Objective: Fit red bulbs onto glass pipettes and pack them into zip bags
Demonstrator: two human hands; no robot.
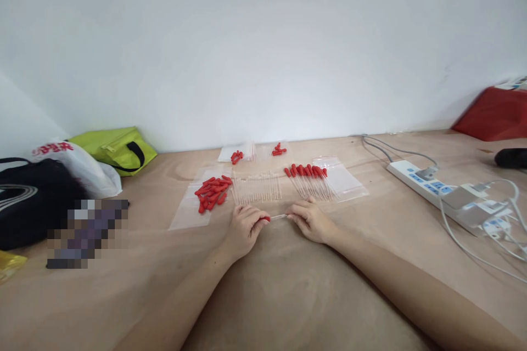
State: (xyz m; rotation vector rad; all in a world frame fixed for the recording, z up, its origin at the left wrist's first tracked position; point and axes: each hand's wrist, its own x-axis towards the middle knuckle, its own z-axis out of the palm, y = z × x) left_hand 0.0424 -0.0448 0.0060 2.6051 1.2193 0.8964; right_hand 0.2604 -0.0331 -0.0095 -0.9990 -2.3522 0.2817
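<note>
My left hand (246,230) pinches a red cap (265,219) near the table's middle. From the cap a thin clear stick (278,216) runs across to my right hand (310,220), whose fingers are closed on its other end. Behind my left hand, loose red caps (212,192) are piled on a clear plastic bag (186,205). Several thin pale sticks (257,186) lie in a row behind both hands. To their right, sticks with red caps on their far ends (308,171) lie side by side, partly beside another clear bag (341,178).
Two small groups of red pieces (236,157) (279,149) lie by the wall. A white power strip (428,189) with chargers and cables is at right, a red bag (494,115) beyond. At left are a green bag (111,148), a white bag (88,170) and a black bag (37,197).
</note>
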